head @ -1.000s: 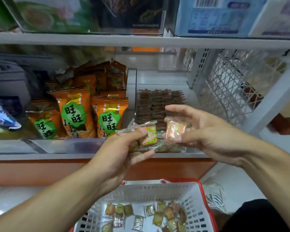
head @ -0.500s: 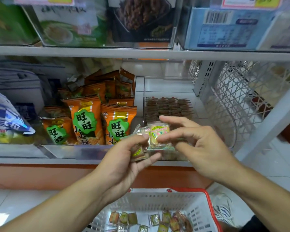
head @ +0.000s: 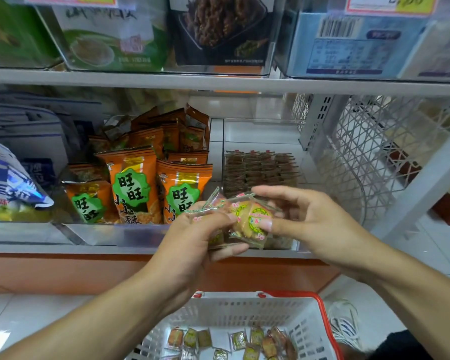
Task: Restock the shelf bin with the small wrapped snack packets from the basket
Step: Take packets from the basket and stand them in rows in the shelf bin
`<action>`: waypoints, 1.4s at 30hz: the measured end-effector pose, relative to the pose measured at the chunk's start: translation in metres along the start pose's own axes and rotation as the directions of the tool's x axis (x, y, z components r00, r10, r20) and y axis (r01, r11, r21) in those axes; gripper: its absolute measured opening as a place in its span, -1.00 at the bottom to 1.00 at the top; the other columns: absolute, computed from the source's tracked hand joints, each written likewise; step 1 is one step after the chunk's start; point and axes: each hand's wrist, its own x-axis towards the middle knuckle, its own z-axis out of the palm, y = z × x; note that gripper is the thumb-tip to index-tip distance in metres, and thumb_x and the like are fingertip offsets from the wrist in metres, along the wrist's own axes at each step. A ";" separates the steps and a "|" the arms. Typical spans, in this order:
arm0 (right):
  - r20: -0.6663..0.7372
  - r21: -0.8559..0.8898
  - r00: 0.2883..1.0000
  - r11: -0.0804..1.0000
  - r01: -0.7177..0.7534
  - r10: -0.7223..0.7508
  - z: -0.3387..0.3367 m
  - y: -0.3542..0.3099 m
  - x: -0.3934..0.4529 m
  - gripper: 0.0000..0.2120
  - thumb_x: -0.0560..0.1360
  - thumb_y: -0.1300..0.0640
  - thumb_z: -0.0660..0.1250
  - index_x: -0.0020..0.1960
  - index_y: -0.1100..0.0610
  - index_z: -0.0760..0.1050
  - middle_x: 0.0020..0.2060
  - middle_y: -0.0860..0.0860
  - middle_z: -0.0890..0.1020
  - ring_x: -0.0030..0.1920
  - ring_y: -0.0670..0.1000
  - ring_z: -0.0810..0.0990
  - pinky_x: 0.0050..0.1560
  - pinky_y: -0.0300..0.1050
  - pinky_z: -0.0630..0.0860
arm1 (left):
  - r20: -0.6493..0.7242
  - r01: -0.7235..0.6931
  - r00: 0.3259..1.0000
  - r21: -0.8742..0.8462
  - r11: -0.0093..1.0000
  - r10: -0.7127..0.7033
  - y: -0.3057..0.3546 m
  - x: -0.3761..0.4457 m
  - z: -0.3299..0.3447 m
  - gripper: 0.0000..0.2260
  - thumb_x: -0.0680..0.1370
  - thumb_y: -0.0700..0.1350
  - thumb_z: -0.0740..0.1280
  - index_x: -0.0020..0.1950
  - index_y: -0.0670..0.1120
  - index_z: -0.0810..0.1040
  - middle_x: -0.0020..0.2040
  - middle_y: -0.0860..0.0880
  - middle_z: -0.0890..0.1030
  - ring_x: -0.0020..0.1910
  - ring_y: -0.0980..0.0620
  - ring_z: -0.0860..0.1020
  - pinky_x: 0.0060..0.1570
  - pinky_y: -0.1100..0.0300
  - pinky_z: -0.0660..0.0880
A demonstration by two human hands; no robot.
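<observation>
At frame centre, my left hand (head: pixel 192 237) is gripping several snack packets (head: pixel 213 206); my right hand (head: pixel 309 219) is pinching one packet (head: pixel 250 222) above the basket (head: pixel 244 307).

White shelving (head: pixel 218 83), orange base panel (head: pixel 63 271), pale tile floor (head: pixel 24 313).

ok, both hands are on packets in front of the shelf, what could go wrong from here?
1. The left hand holds several loose packets at once; one may slip and fall outside the basket below.
2. The right hand only pinches one packet by its slick wrapper, so the grip may fail.
3. The clear bin sits beside the orange bags; a packet could land in the wrong section.
</observation>
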 end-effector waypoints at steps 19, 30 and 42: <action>0.043 0.137 0.987 0.977 -0.162 0.158 -0.004 0.006 0.000 -0.75 0.41 0.23 0.53 0.06 0.19 0.60 -0.07 0.11 0.71 -0.24 -0.04 0.61 -0.29 -0.28 0.53 | 0.024 -0.131 0.991 0.110 0.985 0.130 -0.007 0.010 -0.003 -0.76 0.57 -0.25 0.40 0.24 -0.20 0.56 0.03 -0.18 0.74 -0.04 -0.09 0.73 -0.23 0.14 0.66; -0.366 -0.126 0.927 0.983 -0.134 0.079 -0.043 0.010 0.028 -0.60 0.39 0.24 0.56 0.16 0.10 0.53 -0.09 -0.04 0.73 -0.06 -0.02 0.70 -0.06 -0.23 0.57 | 0.025 -0.082 0.996 0.086 0.993 0.080 -0.014 0.019 0.008 -0.68 0.47 -0.22 0.50 0.18 -0.23 0.53 -0.09 -0.16 0.71 -0.18 -0.15 0.73 -0.28 0.14 0.66; -0.415 -0.698 0.866 0.512 -0.500 0.279 -0.071 0.075 0.102 -0.65 0.58 0.03 0.35 0.26 0.21 0.43 0.19 0.21 0.60 0.19 0.24 0.58 0.10 0.00 0.55 | 0.044 -0.029 0.999 0.151 0.988 0.022 -0.024 0.031 0.015 -0.73 0.46 -0.15 0.53 0.10 -0.14 0.58 -0.13 -0.11 0.72 -0.05 -0.24 0.73 -0.20 0.08 0.67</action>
